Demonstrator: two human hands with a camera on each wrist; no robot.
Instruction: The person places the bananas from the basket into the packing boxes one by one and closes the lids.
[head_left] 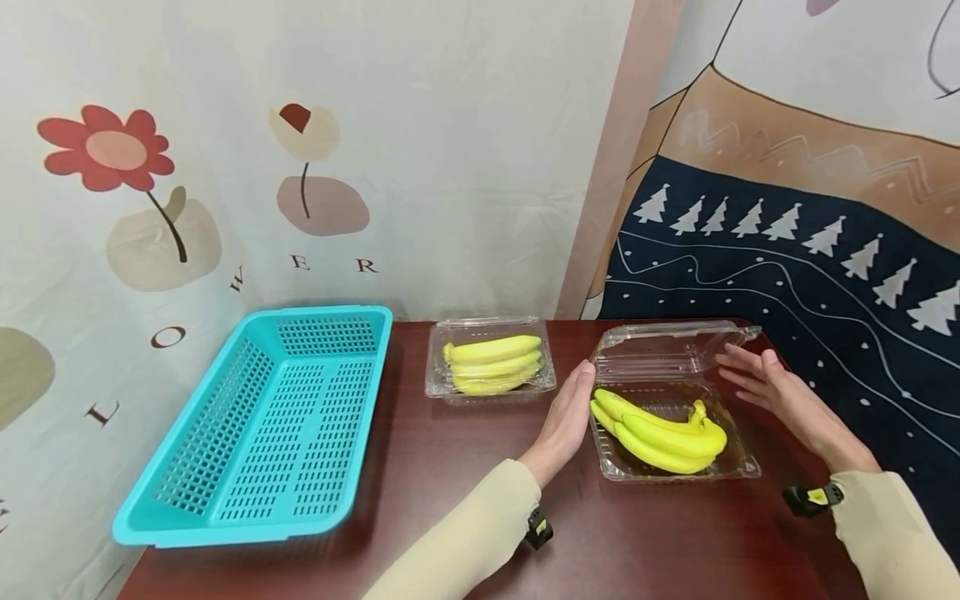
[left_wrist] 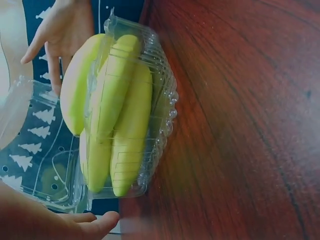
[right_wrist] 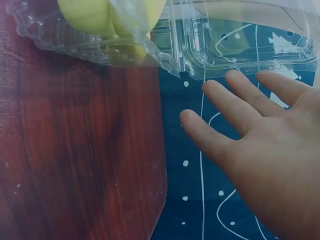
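Note:
A bunch of yellow bananas (head_left: 663,433) lies in the base of a clear plastic clamshell box (head_left: 738,462), whose hinged lid (head_left: 660,346) stands raised at the back. My left hand (head_left: 564,417) is at the box's left side, fingers straight and fingertips right by the lid's left corner. On the other side, my right hand (head_left: 787,404) has its fingers extended toward the lid's right edge. In the right wrist view, the right hand's spread fingers (right_wrist: 235,107) hold nothing. The left wrist view shows the bananas (left_wrist: 120,95) rising above the box's rim.
Another clear box (head_left: 435,379) holding bananas (head_left: 495,350), its lid down, sits at the back middle of the dark red table (head_left: 450,467). A turquoise perforated basket (head_left: 371,400) stands at the left. Patterned cloth (head_left: 480,167) hangs behind the table.

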